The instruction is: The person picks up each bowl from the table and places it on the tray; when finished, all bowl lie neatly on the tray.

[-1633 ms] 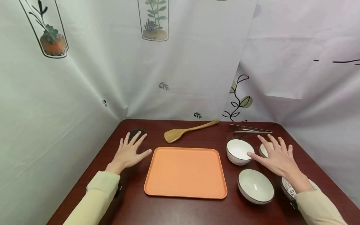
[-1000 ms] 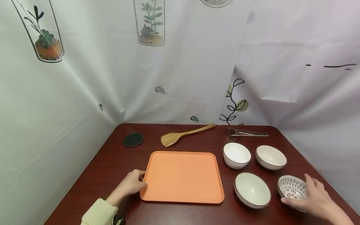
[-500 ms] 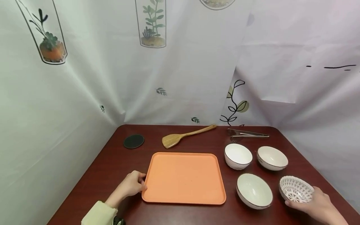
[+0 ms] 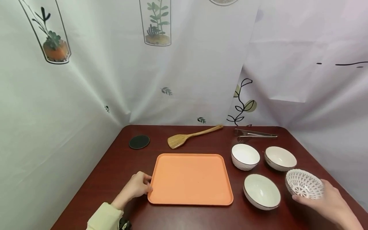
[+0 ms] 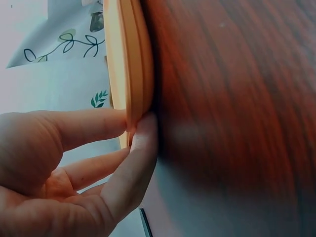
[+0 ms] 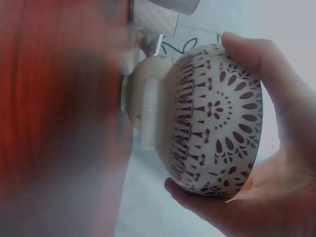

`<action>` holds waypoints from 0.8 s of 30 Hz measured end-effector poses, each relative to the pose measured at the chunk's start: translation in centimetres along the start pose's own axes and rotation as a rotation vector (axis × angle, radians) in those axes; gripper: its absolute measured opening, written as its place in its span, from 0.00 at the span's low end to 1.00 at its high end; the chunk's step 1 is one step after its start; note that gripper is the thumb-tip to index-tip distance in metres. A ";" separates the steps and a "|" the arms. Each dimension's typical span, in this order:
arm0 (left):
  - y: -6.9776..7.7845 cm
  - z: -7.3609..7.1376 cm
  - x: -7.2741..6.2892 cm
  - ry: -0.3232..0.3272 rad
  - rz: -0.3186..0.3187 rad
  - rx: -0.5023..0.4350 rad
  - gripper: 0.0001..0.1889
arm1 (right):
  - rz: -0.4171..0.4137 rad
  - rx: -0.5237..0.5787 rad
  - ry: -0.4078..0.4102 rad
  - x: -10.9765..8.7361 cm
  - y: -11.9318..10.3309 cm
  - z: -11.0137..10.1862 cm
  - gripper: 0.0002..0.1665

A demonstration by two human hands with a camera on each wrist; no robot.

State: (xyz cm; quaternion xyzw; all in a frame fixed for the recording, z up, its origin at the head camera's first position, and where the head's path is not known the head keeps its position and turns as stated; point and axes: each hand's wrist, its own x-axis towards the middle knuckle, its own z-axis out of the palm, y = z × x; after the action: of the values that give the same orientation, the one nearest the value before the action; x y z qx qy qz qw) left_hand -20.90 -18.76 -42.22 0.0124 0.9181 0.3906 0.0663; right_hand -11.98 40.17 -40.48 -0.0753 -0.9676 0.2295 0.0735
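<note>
An orange rectangular tray (image 4: 191, 179) lies in the middle of the table. My left hand (image 4: 137, 185) pinches its left edge, and in the left wrist view the thumb and fingers close on the tray's rim (image 5: 136, 64). At the right, my right hand (image 4: 330, 201) grips a white bowl with a dark petal pattern (image 4: 304, 184). In the right wrist view the patterned bowl (image 6: 217, 118) is held by its sides between thumb and fingers (image 6: 197, 202), its foot raised off the table. A plain cream bowl (image 4: 262, 191) stands just left of the patterned one.
Behind it are a white textured bowl (image 4: 245, 156) and a shallow cream bowl (image 4: 280, 158). Metal tongs (image 4: 256, 134) lie at the back right, a wooden spatula (image 4: 187, 136) at the back middle, a black round coaster (image 4: 139, 141) at the back left. Printed cloth (image 4: 184, 73) surrounds the table.
Both hands came down from hovering, spread, above the table. The left took hold of the tray's edge; the right closed round the patterned bowl and raised it.
</note>
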 end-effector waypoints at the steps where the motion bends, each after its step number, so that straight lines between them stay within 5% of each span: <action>1: -0.1 0.0 0.0 0.000 0.002 -0.001 0.22 | -0.006 0.003 0.016 0.2 -0.2 -0.1 0.64; 7: -0.3 0.1 -0.1 0.003 0.012 -0.024 0.22 | -0.024 0.034 0.076 1.5 -1.2 -0.5 0.64; 24: -0.3 0.0 -0.1 -0.014 -0.009 -0.042 0.22 | -0.092 0.036 0.052 4.1 -6.5 -0.1 0.71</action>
State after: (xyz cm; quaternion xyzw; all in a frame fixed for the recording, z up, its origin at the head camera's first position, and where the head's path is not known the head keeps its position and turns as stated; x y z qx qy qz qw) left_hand -20.84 -18.91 -42.43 0.0095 0.9092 0.4095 0.0747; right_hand -16.67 35.22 -36.99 -0.0352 -0.9635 0.2411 0.1106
